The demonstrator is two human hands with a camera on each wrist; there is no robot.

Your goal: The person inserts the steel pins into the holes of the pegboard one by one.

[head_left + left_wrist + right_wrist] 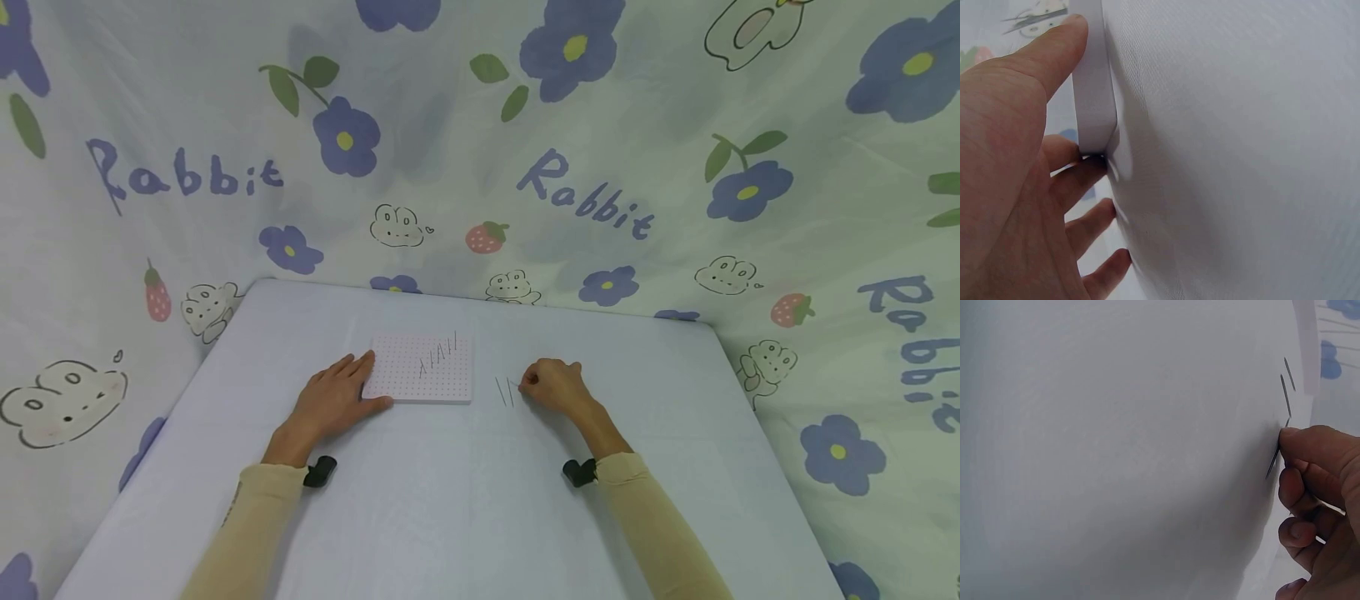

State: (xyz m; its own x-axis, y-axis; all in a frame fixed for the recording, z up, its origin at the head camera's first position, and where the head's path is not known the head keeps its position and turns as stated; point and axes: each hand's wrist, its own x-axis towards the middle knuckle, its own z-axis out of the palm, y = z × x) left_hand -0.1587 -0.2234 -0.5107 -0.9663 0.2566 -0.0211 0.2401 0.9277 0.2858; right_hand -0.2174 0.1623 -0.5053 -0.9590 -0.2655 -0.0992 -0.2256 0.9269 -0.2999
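Observation:
A white board (405, 390) with a grid of small holes lies on the table. Several thin dark needles (455, 340) stand in it, running in a slanted row toward its far right corner. My left hand (332, 398) rests at the board's left end, fingers spread and thumb along the near side; in the left wrist view the thumb lies against the board's edge (1094, 94). To the right of the board, my right hand (557, 385) pinches a needle (1273, 464) between thumb and forefinger, low over the table. Two loose needles (1285, 395) lie just beyond the fingertips.
A white cloth covers the table (465, 517). Patterned curtains (450, 167) with flowers and rabbits hang behind the table and at both sides. A black wrist camera (321, 472) sits by the left sleeve, another black camera (579, 473) by the right sleeve.

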